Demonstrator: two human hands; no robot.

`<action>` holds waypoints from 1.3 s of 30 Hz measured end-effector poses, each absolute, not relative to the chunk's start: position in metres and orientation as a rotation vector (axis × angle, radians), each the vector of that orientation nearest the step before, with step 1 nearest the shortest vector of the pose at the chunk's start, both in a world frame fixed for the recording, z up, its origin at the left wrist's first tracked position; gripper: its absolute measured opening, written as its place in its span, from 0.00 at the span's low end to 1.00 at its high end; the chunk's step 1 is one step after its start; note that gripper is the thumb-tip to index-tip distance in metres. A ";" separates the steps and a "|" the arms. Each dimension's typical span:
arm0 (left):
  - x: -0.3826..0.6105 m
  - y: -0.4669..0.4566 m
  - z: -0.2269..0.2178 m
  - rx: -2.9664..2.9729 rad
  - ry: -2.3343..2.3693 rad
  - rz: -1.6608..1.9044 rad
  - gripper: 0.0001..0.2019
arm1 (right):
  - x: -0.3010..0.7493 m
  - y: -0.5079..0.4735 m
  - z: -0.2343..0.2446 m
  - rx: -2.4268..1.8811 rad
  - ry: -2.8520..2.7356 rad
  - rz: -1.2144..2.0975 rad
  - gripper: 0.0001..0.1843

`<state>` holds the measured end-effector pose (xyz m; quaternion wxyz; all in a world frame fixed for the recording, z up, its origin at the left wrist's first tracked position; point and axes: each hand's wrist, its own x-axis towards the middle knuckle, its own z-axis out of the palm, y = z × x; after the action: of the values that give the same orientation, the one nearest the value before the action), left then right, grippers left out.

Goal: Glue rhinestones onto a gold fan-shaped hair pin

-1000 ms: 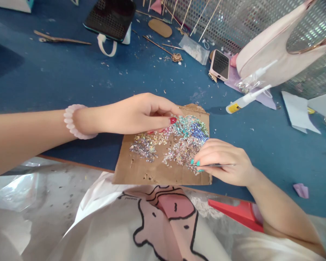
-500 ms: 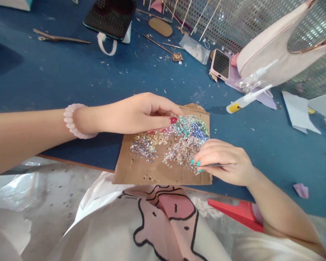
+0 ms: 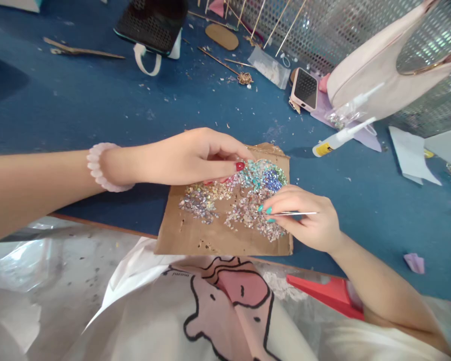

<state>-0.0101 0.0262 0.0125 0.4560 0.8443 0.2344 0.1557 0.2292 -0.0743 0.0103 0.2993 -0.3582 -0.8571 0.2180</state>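
Observation:
A piece of brown cardboard (image 3: 188, 238) lies at the table's front edge, covered with small sparkling rhinestones (image 3: 251, 213) in silver, yellow, pink, teal, blue and green patches. My left hand (image 3: 195, 158) rests over its upper left part, fingers curled under and the thumb near the teal stones; whatever is in its grasp is hidden. Thin metal tweezers (image 3: 295, 213) are pinched between the fingers and thumb of my right hand (image 3: 310, 215). That hand hovers at the right side of the cardboard, its fingertips over the silver stones.
A glue bottle (image 3: 325, 147) lies to the right, near a phone (image 3: 305, 89) and a pale pink bag (image 3: 357, 70). Behind are a small plastic bag (image 3: 269, 67), an ornamented hairpin (image 3: 244, 77) and a dark tablet-like device (image 3: 152, 25). Wooden tweezers-like sticks (image 3: 84, 52) lie far left.
My right hand has moved up and slightly left over the silver stones, carrying the tweezers. My left hand stays where it was.

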 end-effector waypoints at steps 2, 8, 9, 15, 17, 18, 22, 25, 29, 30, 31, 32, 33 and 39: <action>-0.010 0.027 0.011 2.092 0.583 0.397 0.21 | 0.228 -0.074 0.010 -0.959 -2.277 0.571 0.04; -0.009 0.027 0.012 2.081 0.586 0.387 0.23 | 0.233 -0.075 0.010 -0.986 -2.254 0.607 0.05; -0.009 0.027 0.012 2.077 0.584 0.396 0.22 | 0.233 -0.075 0.010 -0.972 -2.263 0.625 0.06; -0.010 0.027 0.011 2.046 0.531 0.441 0.18 | 0.234 -0.075 0.011 -0.929 -2.324 0.652 0.07; -0.011 0.027 0.010 2.025 0.513 0.441 0.16 | 0.235 -0.074 0.012 -0.949 -2.311 0.640 0.07; -0.011 0.027 0.010 2.013 0.507 0.441 0.15 | 0.235 -0.074 0.012 -0.960 -2.304 0.634 0.07; -0.011 0.026 0.011 1.976 0.496 0.448 0.15 | 0.237 -0.075 0.013 -0.989 -2.291 0.606 0.07; -0.011 0.026 0.012 1.982 0.493 0.456 0.15 | 0.238 -0.075 0.013 -0.982 -2.294 0.610 0.07; -0.011 0.026 0.012 2.030 0.508 0.447 0.15 | 0.239 -0.074 0.014 -0.977 -2.316 0.623 0.08; -0.011 0.026 0.012 2.040 0.511 0.443 0.16 | 0.239 -0.074 0.014 -0.977 -2.319 0.626 0.08; -0.011 0.026 0.012 2.047 0.513 0.442 0.17 | 0.239 -0.074 0.014 -0.976 -2.321 0.627 0.08; -0.011 0.026 0.012 2.054 0.512 0.439 0.17 | 0.239 -0.074 0.014 -0.975 -2.323 0.626 0.08; -0.012 0.026 0.012 2.063 0.506 0.437 0.19 | 0.239 -0.074 0.014 -0.973 -2.324 0.622 0.09; -0.011 0.026 0.011 2.096 0.529 0.408 0.22 | 0.240 -0.074 0.015 -0.957 -2.322 0.612 0.09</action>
<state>-0.0111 0.0263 0.0112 0.4537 0.8491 0.2141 0.1653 0.2400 -0.0736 0.0149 0.2749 -0.3560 -0.8637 0.2275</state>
